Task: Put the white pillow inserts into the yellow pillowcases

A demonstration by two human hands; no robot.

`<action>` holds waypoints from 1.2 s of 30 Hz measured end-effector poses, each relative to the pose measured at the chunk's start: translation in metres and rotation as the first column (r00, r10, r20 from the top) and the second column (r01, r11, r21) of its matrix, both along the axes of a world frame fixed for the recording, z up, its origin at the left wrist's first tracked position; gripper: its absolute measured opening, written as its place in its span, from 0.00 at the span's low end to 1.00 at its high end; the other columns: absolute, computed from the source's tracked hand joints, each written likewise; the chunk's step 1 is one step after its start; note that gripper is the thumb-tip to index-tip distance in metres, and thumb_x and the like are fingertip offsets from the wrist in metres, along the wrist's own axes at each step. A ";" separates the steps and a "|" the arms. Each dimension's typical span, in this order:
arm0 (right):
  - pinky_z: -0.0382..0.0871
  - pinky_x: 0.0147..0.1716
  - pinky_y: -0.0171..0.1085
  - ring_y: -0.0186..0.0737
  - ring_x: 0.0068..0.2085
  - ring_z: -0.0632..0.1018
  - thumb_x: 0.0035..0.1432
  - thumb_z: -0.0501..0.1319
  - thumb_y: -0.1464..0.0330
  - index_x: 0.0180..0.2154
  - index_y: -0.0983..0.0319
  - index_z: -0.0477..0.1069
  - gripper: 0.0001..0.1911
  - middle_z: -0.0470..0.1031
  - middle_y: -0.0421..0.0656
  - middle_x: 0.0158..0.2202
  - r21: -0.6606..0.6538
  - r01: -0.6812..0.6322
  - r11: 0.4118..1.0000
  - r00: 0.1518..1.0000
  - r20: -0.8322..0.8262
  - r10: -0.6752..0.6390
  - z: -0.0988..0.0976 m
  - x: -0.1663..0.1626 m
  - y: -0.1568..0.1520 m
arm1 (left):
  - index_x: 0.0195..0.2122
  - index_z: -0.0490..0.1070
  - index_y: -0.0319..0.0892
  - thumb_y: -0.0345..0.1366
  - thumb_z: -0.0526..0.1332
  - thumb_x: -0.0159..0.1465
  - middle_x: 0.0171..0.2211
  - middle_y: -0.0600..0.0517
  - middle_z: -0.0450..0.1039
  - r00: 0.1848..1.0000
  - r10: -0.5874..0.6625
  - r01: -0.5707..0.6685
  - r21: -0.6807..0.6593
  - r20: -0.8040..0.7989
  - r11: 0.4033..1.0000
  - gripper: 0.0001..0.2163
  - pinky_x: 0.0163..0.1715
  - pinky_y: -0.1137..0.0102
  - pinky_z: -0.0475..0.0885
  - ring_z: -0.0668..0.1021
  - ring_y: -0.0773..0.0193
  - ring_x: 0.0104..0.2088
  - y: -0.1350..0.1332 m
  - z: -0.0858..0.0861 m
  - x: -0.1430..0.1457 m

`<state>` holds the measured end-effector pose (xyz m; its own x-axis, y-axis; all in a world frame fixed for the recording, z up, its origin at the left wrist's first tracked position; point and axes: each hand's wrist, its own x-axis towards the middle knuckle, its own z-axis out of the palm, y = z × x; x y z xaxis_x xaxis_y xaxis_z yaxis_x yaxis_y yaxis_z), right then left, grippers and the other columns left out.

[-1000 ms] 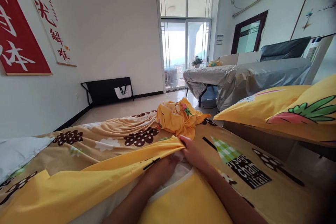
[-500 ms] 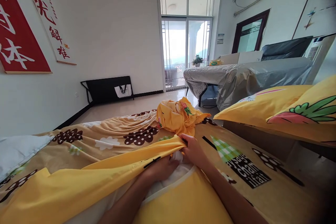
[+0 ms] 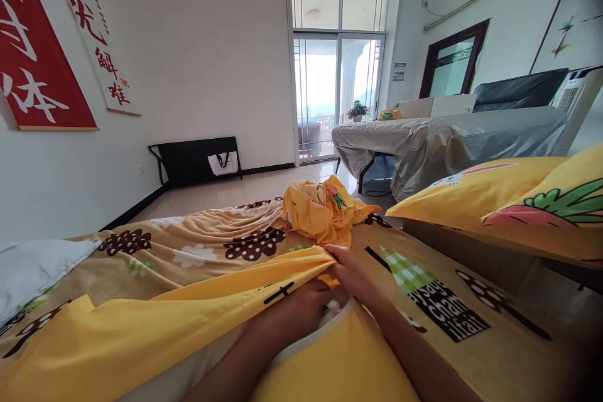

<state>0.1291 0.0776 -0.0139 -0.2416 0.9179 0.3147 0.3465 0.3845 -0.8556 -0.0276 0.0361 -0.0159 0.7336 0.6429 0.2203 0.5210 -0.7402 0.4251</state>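
Observation:
A yellow pillowcase [image 3: 155,320] lies across the foreground, its opening spread and its lower panel edged with a pale strip. My right hand [image 3: 351,271] is closed on the far corner of the opening, pinching the cloth between thumb and fingers. Inside the opening my left hand [image 3: 304,306] is curled at the white pillow [image 3: 335,306], close to my right hand. The upper panel partly covers its fingers. Most of the white pillow is hidden by the cloth and my forearm.
A patterned tan blanket [image 3: 188,232] spreads beneath, with a crumpled yellow cloth [image 3: 320,210] ahead. A white pillow-like item [image 3: 42,270] lies at left; yellow printed pillows [image 3: 509,195] rest at right. Beyond stand a plastic-covered table [image 3: 443,132] and a folded black frame [image 3: 188,160].
My left hand has pushed further toward the far corner of the opening, covering more of the white pillow. My right hand keeps its pinch. The view has shifted slightly.

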 end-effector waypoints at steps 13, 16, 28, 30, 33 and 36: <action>0.55 0.27 0.33 0.37 0.27 0.67 0.38 0.50 0.72 0.19 0.61 0.64 0.06 0.70 0.40 0.22 0.138 0.108 0.985 0.985 0.121 -0.125 0.000 0.002 -0.001 | 0.58 0.63 0.52 0.28 0.52 0.64 0.63 0.50 0.56 1.000 0.007 -0.006 0.085 -0.006 0.996 0.21 0.63 0.63 0.55 0.58 0.60 0.64 -0.016 0.016 0.000; 0.56 0.28 0.33 0.38 0.27 0.68 0.39 0.50 0.72 0.19 0.61 0.66 0.07 0.72 0.41 0.22 0.156 0.143 0.977 0.971 0.169 -0.169 0.002 0.002 -0.002 | 0.56 0.65 0.51 0.25 0.50 0.62 0.66 0.51 0.51 0.998 0.063 -0.060 0.083 -0.027 0.995 0.22 0.63 0.62 0.55 0.58 0.57 0.64 -0.016 0.014 0.000; 0.59 0.30 0.33 0.38 0.29 0.69 0.41 0.49 0.73 0.21 0.60 0.68 0.10 0.73 0.40 0.23 0.124 0.051 0.991 0.987 0.148 -0.069 0.004 0.003 -0.003 | 0.55 0.66 0.52 0.26 0.52 0.62 0.62 0.52 0.59 0.997 0.071 -0.068 0.127 -0.026 0.990 0.21 0.63 0.60 0.56 0.64 0.57 0.61 -0.012 0.009 0.000; 0.59 0.31 0.33 0.38 0.30 0.70 0.40 0.48 0.73 0.21 0.61 0.67 0.10 0.73 0.41 0.26 0.164 0.044 0.986 0.991 0.121 -0.064 0.005 0.003 -0.003 | 0.57 0.64 0.53 0.26 0.52 0.62 0.62 0.53 0.59 0.999 0.045 -0.043 0.127 -0.009 0.991 0.23 0.64 0.61 0.53 0.61 0.59 0.62 -0.011 0.010 0.000; 0.59 0.33 0.34 0.39 0.33 0.69 0.38 0.48 0.73 0.22 0.61 0.65 0.09 0.71 0.43 0.29 0.220 0.049 0.974 0.995 0.075 -0.068 0.004 0.003 -0.003 | 0.58 0.63 0.55 0.27 0.53 0.62 0.62 0.56 0.59 0.999 0.034 -0.032 0.136 -0.011 0.990 0.23 0.65 0.60 0.49 0.59 0.60 0.63 -0.009 0.010 0.000; 0.58 0.31 0.34 0.38 0.30 0.68 0.38 0.47 0.73 0.24 0.60 0.64 0.09 0.69 0.41 0.26 0.174 0.051 0.983 0.994 0.084 -0.067 0.000 0.003 -0.002 | 0.57 0.64 0.53 0.27 0.53 0.63 0.62 0.55 0.60 0.998 0.043 -0.038 0.126 -0.035 0.991 0.22 0.65 0.60 0.49 0.59 0.59 0.63 -0.007 0.009 0.001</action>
<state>0.1317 0.0761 -0.0138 -0.2226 0.8656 0.4486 0.4445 0.4996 -0.7435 -0.0265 0.0288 -0.0070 0.7165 0.6415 0.2739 0.5656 -0.7641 0.3103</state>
